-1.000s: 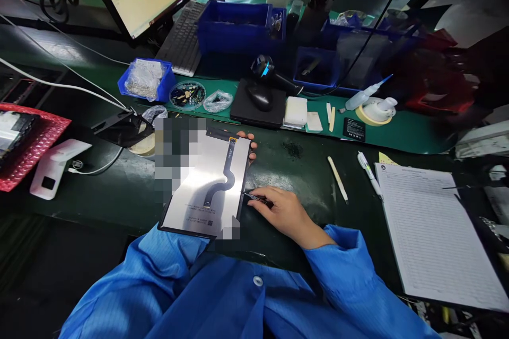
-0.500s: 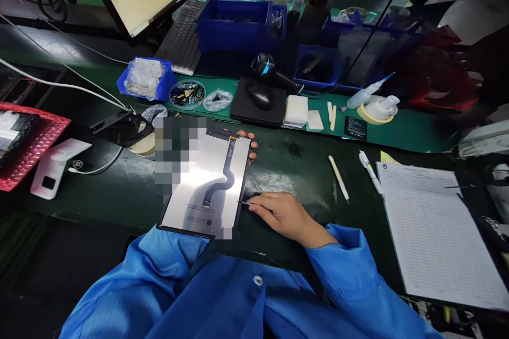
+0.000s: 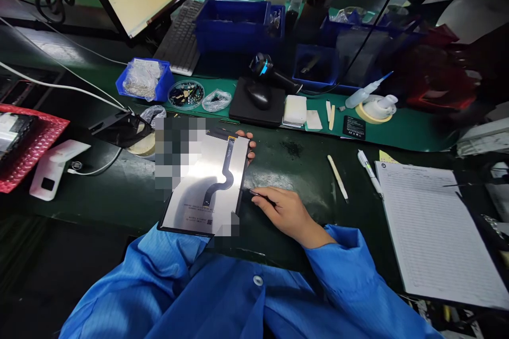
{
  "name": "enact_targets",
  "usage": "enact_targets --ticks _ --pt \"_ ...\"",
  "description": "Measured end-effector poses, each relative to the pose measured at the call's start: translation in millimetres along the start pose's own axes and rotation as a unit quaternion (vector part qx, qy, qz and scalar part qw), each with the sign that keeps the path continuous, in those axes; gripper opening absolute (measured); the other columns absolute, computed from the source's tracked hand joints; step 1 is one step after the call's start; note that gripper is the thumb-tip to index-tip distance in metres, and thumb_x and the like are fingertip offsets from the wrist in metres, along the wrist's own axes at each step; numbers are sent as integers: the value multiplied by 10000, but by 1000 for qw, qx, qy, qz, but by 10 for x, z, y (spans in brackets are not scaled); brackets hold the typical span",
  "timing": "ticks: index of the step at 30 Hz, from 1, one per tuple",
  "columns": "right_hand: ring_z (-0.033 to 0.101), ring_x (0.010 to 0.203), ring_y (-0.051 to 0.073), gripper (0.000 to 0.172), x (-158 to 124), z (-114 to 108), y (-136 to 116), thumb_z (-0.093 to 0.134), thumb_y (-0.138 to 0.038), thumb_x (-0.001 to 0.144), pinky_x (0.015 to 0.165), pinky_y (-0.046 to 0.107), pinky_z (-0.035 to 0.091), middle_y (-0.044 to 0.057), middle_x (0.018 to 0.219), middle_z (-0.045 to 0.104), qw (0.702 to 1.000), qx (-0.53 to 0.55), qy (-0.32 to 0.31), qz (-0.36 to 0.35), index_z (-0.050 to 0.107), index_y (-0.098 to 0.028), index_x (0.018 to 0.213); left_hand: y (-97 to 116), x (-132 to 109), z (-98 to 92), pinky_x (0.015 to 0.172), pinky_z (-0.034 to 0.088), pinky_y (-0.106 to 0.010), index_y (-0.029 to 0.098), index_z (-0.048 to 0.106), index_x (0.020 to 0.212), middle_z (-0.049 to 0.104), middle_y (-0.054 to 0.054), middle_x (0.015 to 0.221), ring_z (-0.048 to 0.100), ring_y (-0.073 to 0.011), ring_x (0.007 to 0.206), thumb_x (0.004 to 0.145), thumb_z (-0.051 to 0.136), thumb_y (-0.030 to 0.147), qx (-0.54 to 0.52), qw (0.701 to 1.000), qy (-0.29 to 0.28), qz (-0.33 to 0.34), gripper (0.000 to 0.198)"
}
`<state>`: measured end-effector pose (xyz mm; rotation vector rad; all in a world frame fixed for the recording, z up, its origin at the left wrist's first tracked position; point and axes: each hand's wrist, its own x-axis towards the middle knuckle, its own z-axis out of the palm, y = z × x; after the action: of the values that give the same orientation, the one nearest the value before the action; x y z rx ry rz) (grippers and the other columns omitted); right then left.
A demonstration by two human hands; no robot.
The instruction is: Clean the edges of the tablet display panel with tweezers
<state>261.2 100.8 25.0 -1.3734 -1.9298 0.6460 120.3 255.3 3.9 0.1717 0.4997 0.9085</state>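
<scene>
A flat display panel [image 3: 191, 185] with a silvery back lies tilted over my left forearm; part of it is blurred out by blocks. On it runs a dark curved flex cable [image 3: 226, 172]. The fingertips of my left hand [image 3: 250, 147] curl round the panel's upper right edge, and the rest of that hand is hidden beneath. Just right of the panel, my right hand [image 3: 284, 212] pinches a thin dark pointed tool [image 3: 256, 192], whose tip is slightly apart from the panel's edge.
A cream stick [image 3: 338, 178], a white pen [image 3: 369, 174] and a lined paper sheet [image 3: 441, 228] lie on the right. Behind are a black mouse [image 3: 258, 94], a scanner [image 3: 274, 71] and blue bins [image 3: 233, 26]. Red bubble wrap [image 3: 43, 140] and a white bracket [image 3: 55, 169] are on the left.
My right hand has moved slightly up, and the tool's tip has come away from the panel's right edge. My left hand still holds the panel in nearly the same place.
</scene>
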Motion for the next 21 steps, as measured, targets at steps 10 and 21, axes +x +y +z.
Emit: enact_targets --ticks 10,21 --pt "703 757 185 153 117 -132 80 627 -272 960 689 300 567 54 835 748 977 89 179 75 761 -208 925 -120 -7 -39 702 464 -352 251 563 733 646 -58 842 552 -220 924 1028 170 603 -25 999 -1 -28 604" --pt "749 712 196 231 202 -283 260 731 -447 887 703 338 632 38 811 754 887 260 346 162 718 -222 937 -210 -196 -267 558 489 -272 174 709 1097 639 -126 1014 616 -226 875 1017 435 471 40 888 -263 -376 412"
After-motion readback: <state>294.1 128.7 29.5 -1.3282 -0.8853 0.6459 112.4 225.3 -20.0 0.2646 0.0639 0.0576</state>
